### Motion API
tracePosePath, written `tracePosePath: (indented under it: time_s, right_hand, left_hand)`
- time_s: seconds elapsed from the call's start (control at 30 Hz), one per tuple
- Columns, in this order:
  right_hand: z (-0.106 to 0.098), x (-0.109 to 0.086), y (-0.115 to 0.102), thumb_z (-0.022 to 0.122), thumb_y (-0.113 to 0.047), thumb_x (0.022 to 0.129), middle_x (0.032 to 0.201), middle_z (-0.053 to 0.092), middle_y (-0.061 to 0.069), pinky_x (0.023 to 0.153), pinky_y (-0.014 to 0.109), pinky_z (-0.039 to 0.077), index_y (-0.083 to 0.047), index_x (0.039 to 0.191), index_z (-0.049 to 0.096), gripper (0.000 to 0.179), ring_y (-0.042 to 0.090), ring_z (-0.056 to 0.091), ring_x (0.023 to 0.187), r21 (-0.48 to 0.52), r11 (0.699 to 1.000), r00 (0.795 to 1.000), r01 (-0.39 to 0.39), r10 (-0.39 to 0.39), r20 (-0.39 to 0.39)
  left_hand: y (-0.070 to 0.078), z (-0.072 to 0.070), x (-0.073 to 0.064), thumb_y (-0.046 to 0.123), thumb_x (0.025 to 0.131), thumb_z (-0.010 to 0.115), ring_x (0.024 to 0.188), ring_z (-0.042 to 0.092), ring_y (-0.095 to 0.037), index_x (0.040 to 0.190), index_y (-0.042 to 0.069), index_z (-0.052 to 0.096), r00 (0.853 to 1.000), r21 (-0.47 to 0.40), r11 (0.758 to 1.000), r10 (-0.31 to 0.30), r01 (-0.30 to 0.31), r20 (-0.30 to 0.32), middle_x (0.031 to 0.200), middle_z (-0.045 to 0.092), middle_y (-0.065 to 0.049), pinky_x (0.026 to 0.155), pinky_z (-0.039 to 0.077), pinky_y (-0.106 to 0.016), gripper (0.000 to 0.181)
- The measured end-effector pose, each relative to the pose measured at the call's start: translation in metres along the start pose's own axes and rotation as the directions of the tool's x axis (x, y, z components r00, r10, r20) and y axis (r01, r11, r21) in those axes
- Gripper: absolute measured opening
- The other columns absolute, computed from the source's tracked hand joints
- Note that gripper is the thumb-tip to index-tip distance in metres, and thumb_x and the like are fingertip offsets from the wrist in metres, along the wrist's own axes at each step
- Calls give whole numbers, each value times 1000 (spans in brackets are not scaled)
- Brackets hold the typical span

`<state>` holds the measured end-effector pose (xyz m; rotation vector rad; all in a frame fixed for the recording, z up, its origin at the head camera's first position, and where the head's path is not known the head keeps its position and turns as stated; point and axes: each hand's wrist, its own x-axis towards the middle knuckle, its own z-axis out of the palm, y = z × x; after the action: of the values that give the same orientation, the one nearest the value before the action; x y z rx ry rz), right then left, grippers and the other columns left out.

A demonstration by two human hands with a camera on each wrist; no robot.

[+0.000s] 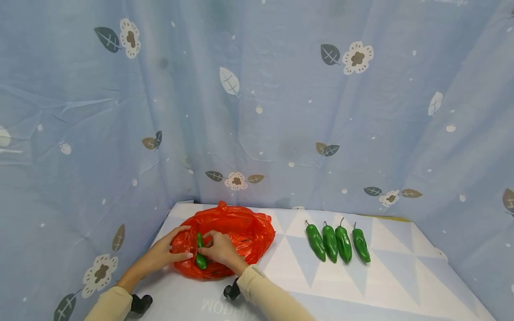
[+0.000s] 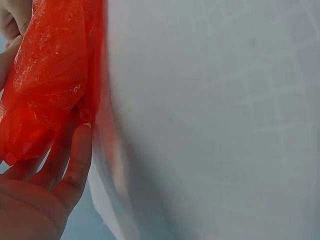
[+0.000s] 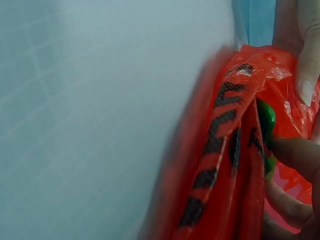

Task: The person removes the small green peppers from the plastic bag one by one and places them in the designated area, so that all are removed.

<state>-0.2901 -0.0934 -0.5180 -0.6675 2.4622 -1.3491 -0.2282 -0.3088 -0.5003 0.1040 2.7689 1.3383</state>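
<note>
A red plastic bag (image 1: 257, 232) lies on the table with its mouth spread wide. My left hand (image 1: 162, 252) holds the bag's left side, fingers against the outside in the left wrist view and thumb over the bag in the right wrist view. Inside the mouth, toward the left, is a green pepper (image 1: 201, 261), stem pointing away from me. My right hand (image 1: 220, 248) pinches that pepper from its right side. In the right wrist view, the bag's printed wall (image 3: 220, 130) partly hides the pepper (image 3: 267, 117).
Several green peppers lie in a row to the right; the leftmost pepper (image 1: 316, 242) and rightmost pepper (image 1: 361, 245) bound it. The table (image 1: 397, 276) has a triangle-patterned cover. A blue patterned curtain (image 1: 281, 111) hangs behind and at both sides.
</note>
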Motion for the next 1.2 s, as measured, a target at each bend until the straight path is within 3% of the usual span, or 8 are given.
tracePosePath:
  time_s: [0.37, 0.53, 0.73, 0.97, 1.2]
  right_hand:
    - [7, 10, -2, 81, -21, 91, 75, 62, -4, 56, 21, 56, -6, 124, 67, 39, 8, 60, 59, -31, 999, 998, 27, -28, -49]
    - [4, 11, -1, 80, -18, 90, 86, 65, -4, 63, 24, 58, -9, 130, 67, 43, 10, 62, 67, 19, 999, 1000, 26, -25, -17]
    - [-2, 10, -6, 80, -12, 89, 97, 65, 2, 65, 30, 61, -9, 136, 64, 50, 14, 65, 71, 102, 994, 998, -47, 42, 44]
    - [-11, 6, -10, 81, -15, 88, 106, 66, 5, 68, 33, 62, -11, 134, 64, 50, 16, 63, 75, 19, 996, 994, -86, 85, 64]
    - [-7, 10, -13, 80, -30, 90, 106, 69, -1, 78, 30, 59, -12, 130, 67, 46, 11, 60, 83, -131, 991, 999, 3, 1, 32]
  left_hand:
    - [-2, 0, -2, 37, 85, 86, 139, 42, -51, 156, 15, 38, 1000, -3, 1000, 19, -19, -9, 156, 40, -28, 106, 42, -68, 89]
    - [-2, 0, -3, 38, 84, 86, 140, 41, -51, 157, 17, 38, 1000, -6, 1000, -4, 4, -3, 157, 39, -27, 106, 40, -69, 90]
    - [-4, -3, -6, 35, 84, 86, 140, 41, -51, 156, 16, 38, 1000, -11, 1000, -14, 14, -7, 157, 39, -27, 106, 40, -69, 89]
    - [-6, -3, -7, 34, 84, 86, 141, 38, -51, 156, 15, 39, 1000, -27, 999, -23, 23, -2, 157, 39, -27, 108, 37, -72, 88]
    - [-9, -3, -4, 36, 85, 86, 139, 42, -49, 156, 17, 40, 1000, -17, 1000, 0, 0, -10, 155, 42, -25, 107, 38, -70, 87]
